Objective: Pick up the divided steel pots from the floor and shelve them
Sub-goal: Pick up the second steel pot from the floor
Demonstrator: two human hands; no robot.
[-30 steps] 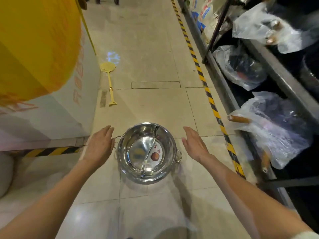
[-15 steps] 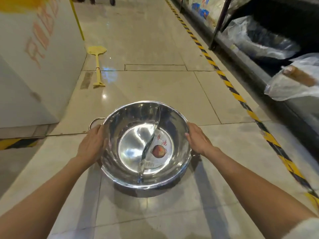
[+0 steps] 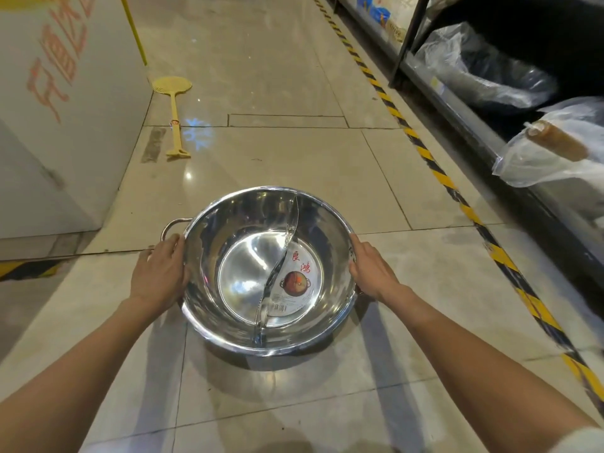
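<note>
Both hands are gripping a round, shiny steel pot [image 3: 269, 273] by its rim, the left hand [image 3: 159, 273] beside a looped handle and the right hand [image 3: 372, 271] opposite, holding it above the glossy tiled floor [image 3: 294, 158], its curved divider [image 3: 281, 259] splitting the mirrored bowl.

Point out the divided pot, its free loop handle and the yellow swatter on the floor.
divided pot [image 3: 248, 223]: head view, on the inner wall of the left compartment.
loop handle [image 3: 171, 223]: head view, on the metal loop beside the left hand.
yellow swatter [image 3: 172, 85]: head view, on its round mesh head.
</note>
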